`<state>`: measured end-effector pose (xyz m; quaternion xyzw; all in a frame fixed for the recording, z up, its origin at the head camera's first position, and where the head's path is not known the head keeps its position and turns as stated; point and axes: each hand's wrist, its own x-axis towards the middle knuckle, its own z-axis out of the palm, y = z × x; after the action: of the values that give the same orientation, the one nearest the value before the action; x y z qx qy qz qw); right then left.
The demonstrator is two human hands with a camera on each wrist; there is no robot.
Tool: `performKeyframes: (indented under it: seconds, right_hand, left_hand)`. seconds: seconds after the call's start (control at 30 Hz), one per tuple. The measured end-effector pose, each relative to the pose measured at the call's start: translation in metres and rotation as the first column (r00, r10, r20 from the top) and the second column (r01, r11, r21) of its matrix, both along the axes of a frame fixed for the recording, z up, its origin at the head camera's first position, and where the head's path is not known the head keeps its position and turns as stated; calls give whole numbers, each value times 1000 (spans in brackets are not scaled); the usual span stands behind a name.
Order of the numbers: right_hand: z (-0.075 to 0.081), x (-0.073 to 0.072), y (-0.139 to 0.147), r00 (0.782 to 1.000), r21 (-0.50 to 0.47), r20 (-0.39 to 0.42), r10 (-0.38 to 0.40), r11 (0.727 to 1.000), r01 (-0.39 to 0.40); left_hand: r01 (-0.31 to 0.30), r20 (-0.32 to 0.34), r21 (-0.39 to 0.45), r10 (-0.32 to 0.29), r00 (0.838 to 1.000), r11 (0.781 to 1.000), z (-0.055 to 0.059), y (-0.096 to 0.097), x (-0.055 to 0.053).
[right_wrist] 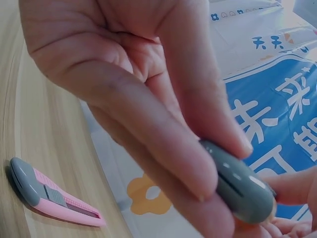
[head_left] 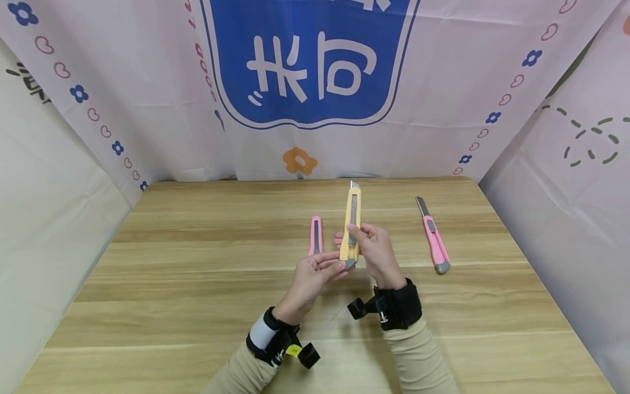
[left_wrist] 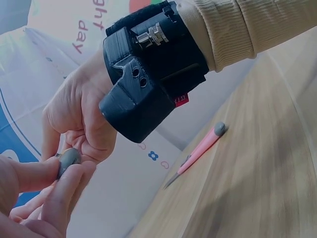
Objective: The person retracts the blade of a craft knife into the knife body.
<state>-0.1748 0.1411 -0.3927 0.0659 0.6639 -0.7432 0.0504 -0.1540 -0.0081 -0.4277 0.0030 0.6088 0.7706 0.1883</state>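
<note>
A yellow utility knife is held upright over the table, a short length of blade showing at its top. My right hand grips its body from the right, thumb on the front near the slider. At the lower end, my left hand pinches the grey end cap, as the right wrist view shows close up. Behind the left hand lies a pink utility knife, its lower end hidden and no blade visible. Another pink utility knife lies to the right with its blade extended.
The wooden table runs back to a printed cloth hanging behind it. More pale cloth hangs at both sides. Each wrist carries a black strap with a camera mount.
</note>
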Motion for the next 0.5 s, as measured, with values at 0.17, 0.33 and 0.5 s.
performKeyframes:
  seconds: [0.17,0.33,0.5]
  right_hand:
    - [0,0,1,1000,-20,-4,29,999,-29]
    - [2,0,2,999,-4,16,40,999,-40]
    - [3,-1,1,999,38,35,19,999,-20]
  left_hand:
    - [-1,3,2,1,1000,1000,0,0,0]
    - [17,-6,0,-17,1000,1000,0,-1,0]
    - [70,-33,8,-69,997,998,-3,-2,-1]
